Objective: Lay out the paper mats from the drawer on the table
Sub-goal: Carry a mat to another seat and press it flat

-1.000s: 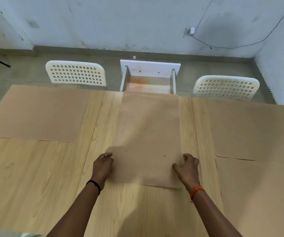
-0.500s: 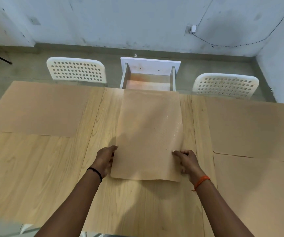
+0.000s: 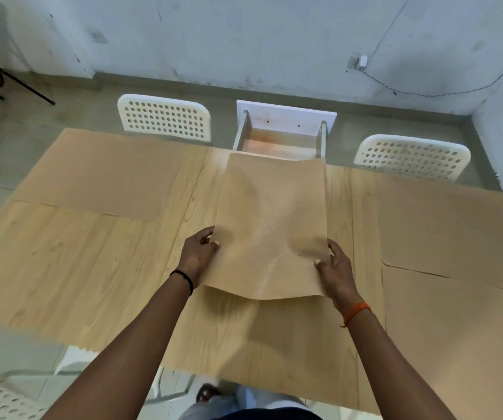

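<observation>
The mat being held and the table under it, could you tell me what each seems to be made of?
Mat: thin tan paper, matte, seemingly dot-embossed; it buckles between the left hand and right hand. Table: pale wood-grain planks, satin sheen; solid wood or laminate is unclear.

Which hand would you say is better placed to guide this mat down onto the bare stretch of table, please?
Probably the left hand: it pinches the mat on the side facing the bare wood of the table. The right hand borders laid mats.

Head view, steeply downward over the table (image 3: 71, 268), close.
</observation>
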